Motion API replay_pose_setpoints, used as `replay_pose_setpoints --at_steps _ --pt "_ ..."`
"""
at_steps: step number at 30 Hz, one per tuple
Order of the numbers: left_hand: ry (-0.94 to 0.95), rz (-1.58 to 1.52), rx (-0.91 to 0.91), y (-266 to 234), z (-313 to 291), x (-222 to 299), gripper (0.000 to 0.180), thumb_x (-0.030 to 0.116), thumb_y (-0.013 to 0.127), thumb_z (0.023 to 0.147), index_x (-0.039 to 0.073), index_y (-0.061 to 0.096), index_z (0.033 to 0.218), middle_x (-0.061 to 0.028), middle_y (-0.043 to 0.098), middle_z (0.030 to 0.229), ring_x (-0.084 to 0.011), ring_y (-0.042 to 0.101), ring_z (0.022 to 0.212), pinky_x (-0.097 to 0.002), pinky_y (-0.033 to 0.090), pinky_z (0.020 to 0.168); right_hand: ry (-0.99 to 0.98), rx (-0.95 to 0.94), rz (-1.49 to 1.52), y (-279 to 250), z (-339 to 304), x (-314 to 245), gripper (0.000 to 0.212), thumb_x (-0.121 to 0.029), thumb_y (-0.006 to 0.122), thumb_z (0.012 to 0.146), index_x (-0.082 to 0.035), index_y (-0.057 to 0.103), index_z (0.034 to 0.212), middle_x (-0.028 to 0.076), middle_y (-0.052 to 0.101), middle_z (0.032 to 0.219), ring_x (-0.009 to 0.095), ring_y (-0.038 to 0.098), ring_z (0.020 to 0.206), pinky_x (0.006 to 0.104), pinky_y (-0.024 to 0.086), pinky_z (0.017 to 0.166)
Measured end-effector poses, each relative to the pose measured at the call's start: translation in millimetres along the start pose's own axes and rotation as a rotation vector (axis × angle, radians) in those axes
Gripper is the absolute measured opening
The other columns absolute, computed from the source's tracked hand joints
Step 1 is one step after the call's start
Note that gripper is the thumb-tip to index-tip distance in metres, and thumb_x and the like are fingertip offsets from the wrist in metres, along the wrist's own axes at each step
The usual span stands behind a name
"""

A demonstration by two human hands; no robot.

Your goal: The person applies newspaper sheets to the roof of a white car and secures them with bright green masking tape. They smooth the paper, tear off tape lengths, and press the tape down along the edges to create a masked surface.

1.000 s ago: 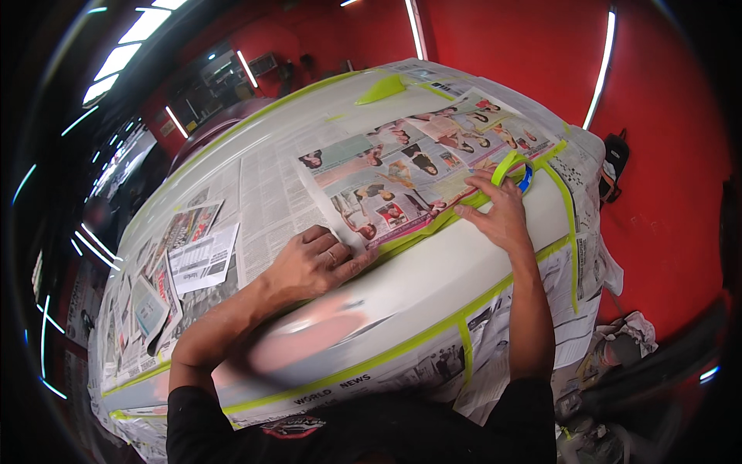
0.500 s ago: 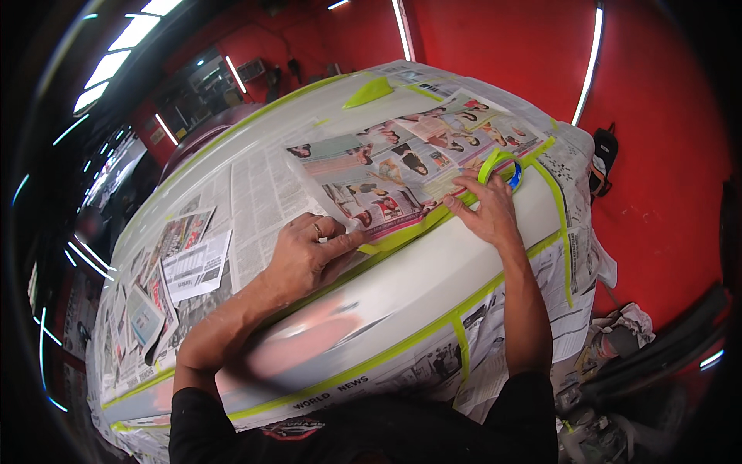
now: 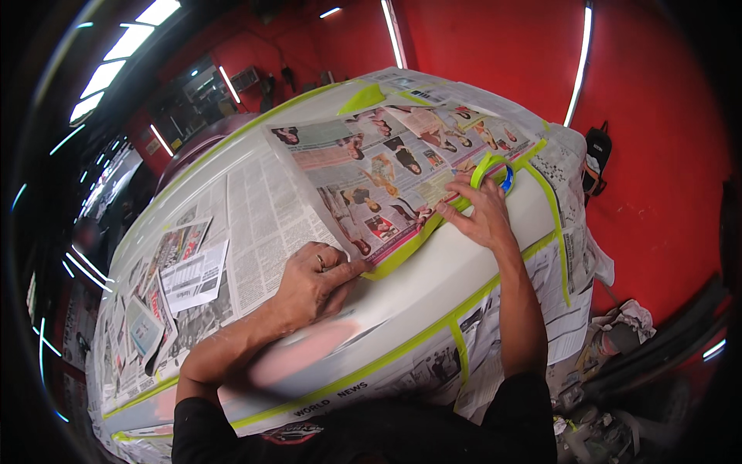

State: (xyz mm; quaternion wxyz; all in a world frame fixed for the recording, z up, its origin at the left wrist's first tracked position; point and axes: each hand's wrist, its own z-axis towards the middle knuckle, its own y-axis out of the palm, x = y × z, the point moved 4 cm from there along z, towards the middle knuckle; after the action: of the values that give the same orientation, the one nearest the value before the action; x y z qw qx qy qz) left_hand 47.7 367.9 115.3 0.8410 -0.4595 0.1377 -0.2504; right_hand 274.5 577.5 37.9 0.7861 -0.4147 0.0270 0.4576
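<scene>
Although they partly overlap, the loose printed pages lie well to the left of the colour newspaper sheet; 1 white page rests at their right side. Between these and the sheet: grey newsprint, running up to the sheet's left edge.

Left hand, at the sheet's near-left corner: fingers curled, thumb and index pinching that corner by the end of the tape strip (1 ring on a finger). Pink patch on the white panel, nearer the wearer than that corner.

The sheet itself lies over the panel, its left edge raised and bowed; the lime strip follows its near edge. Lime fin just past its far edge.

Right hand, toward the right end of the sheet's near edge: fingers spread and bent, thumb and index touching the strip. Tape roll, lime with a blue core, stands on edge against the other fingers, beside the sheet's near-right part; cannot tell whether they grasp it. Farther right of the sheet, well apart: black bag against the red wall.
</scene>
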Motion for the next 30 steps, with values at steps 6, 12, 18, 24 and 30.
replay_pose_setpoints --at_steps 6,12,18,24,30 --pt "-0.184 -0.133 -0.055 12 -8 -3 0.032 0.004 0.072 0.076 0.012 0.073 0.107 -0.0063 0.061 0.074 -0.0248 0.061 0.072 -0.0382 0.052 0.067 0.0 -0.012 -0.001 -1 0 -2 0.058 -0.051 0.082 0.073 -0.01 0.071 0.112 0.012 0.06 0.129 0.032 0.048 0.125 0.0467 0.034 0.105" --pt "-0.253 -0.168 -0.065 16 -16 -5 0.029 0.003 0.071 0.079 0.01 0.072 0.107 -0.0104 0.061 0.085 -0.0269 0.063 0.074 -0.0381 0.053 0.068 0.029 -0.037 -0.036 -6 0 -11 0.062 -0.055 0.082 0.07 -0.01 0.072 0.112 0.013 0.06 0.129 0.033 0.047 0.125 0.047 0.034 0.105" --pt "-0.309 -0.141 -0.013 10 -11 -3 0.024 0.004 0.071 0.081 0.01 0.074 0.103 -0.0126 0.059 0.096 -0.0285 0.063 0.079 -0.0383 0.054 0.07 0.036 -0.032 -0.014 0 1 0 0.065 -0.057 0.083 0.069 -0.011 0.072 0.113 0.013 0.059 0.131 0.033 0.046 0.126 0.047 0.034 0.105" --pt "-0.229 -0.055 -0.056 13 -13 -4 0.027 0.007 0.074 0.075 0.012 0.075 0.101 -0.0133 0.057 0.105 -0.0272 0.062 0.083 -0.0391 0.054 0.072 0.043 -0.053 -0.052 -5 2 -9 0.067 -0.058 0.083 0.067 -0.011 0.072 0.113 0.013 0.059 0.132 0.033 0.046 0.126 0.0481 0.033 0.106" --pt "-0.219 -0.023 -0.057 15 -13 -4 0.028 0.007 0.075 0.073 0.013 0.075 0.1 -0.014 0.057 0.11 -0.0264 0.061 0.084 -0.0394 0.053 0.072 0.107 -0.16 -0.083 -3 6 -9 0.078 -0.066 0.08 0.064 -0.013 0.069 0.12 0.018 0.057 0.133 0.038 0.039 0.133 0.0529 0.029 0.109"
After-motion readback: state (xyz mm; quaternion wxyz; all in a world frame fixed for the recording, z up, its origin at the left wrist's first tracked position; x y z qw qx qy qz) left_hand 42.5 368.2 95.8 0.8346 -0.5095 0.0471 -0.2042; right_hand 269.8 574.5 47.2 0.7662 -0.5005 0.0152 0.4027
